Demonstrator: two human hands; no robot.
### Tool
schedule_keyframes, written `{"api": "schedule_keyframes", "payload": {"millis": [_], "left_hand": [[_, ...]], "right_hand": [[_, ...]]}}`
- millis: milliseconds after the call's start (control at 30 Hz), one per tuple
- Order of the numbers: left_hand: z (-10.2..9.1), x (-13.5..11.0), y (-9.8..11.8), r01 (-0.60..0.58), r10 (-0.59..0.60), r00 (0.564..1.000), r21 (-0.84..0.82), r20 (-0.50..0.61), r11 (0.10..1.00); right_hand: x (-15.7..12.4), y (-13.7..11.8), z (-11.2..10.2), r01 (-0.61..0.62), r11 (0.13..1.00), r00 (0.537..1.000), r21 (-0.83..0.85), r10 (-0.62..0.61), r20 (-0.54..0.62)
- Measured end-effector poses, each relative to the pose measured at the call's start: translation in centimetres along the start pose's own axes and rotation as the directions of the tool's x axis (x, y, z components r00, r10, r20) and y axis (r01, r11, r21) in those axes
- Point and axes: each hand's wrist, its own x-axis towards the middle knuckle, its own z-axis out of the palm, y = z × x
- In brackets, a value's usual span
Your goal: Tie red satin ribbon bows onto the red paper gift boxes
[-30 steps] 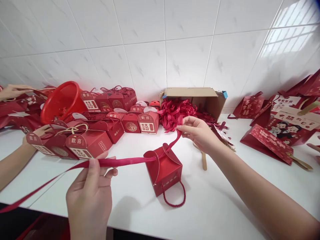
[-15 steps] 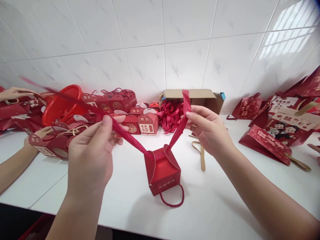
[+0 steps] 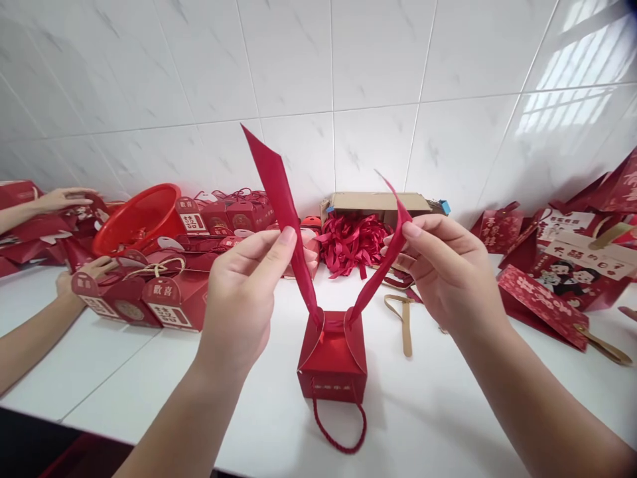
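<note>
A small red gift box (image 3: 332, 362) with a red cord handle stands on the white table (image 3: 432, 411) in front of me. A red ribbon (image 3: 283, 199) runs through the flaps at its top, and both ends rise in a V. My left hand (image 3: 246, 299) pinches the left end, which sticks up above the fingers. My right hand (image 3: 442, 272) pinches the shorter right end. Both hands are held above and to either side of the box.
Another person's arms (image 3: 30, 325) work at the far left among several red gift boxes (image 3: 169, 299) and a tipped red basket (image 3: 137, 219). A cardboard box (image 3: 378, 202) of red ribbons sits against the tiled wall. Red paper bags (image 3: 552, 292) lie at the right; a tan strap (image 3: 405, 325) lies near the box.
The ribbon, held low and nearly level a second ago, has been pulled up through the box top. Both hands rose and came closer together, and the flaps have drawn shut.
</note>
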Motion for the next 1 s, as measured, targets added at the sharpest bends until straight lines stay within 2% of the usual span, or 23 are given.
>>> {"api": "schedule_keyframes", "payload": {"millis": [133, 267, 433, 567, 667, 733, 800, 833, 933, 1000], "left_hand": [[0.2, -0.1, 0.3, 0.035, -0.045, 0.989, 0.078, 0.142, 0.996], [0.6, -0.2, 0.4, 0.086, -0.174, 0.927, 0.264, 0.333, 0.961], [0.9, -0.3, 0.3, 0.080, -0.246, 0.898, 0.413, 0.365, 0.907], [0.5, -0.4, -0.1, 0.122, -0.307, 0.866, 0.430, 0.394, 0.894], [-0.2, -0.4, -0.7, 0.229, -0.374, 0.833, 0.362, 0.408, 0.904], [-0.7, -0.2, -1.1, 0.296, -0.397, 0.824, 0.291, 0.404, 0.910], [-1.1, 0.0, -1.5, 0.357, -0.414, 0.831, 0.216, 0.372, 0.909], [-1.3, 0.1, -1.5, 0.387, -0.424, 0.837, 0.174, 0.347, 0.906], [-1.5, 0.3, -1.5, 0.433, -0.432, 0.850, 0.069, 0.301, 0.899], [-1.5, 0.3, -1.3, 0.442, -0.430, 0.847, 0.038, 0.313, 0.896]], "right_hand": [[-0.3, 0.1, 0.1, -0.017, 0.996, 0.999, -0.083, 0.019, 0.029], [-0.7, 0.7, 0.5, -0.075, 0.990, 0.980, -0.119, 0.095, 0.176], [-1.0, 1.0, 1.1, -0.103, 0.993, 0.926, -0.058, 0.118, 0.359], [-1.1, 1.2, 1.1, -0.077, 0.992, 0.921, -0.098, 0.108, 0.373], [-0.8, 1.4, 0.7, 0.002, 0.991, 0.919, -0.136, 0.052, 0.390], [-0.6, 1.5, 0.4, 0.115, 0.975, 0.895, -0.188, -0.020, 0.446], [-0.3, 1.4, 0.0, 0.295, 0.915, 0.839, -0.276, -0.110, 0.533], [-0.2, 1.4, -0.1, 0.401, 0.858, 0.801, -0.321, -0.158, 0.578], [-0.2, 1.5, -0.4, 0.673, 0.601, 0.685, -0.430, -0.288, 0.670], [-0.3, 1.7, -0.3, 0.757, 0.450, 0.637, -0.473, -0.348, 0.688]]}}
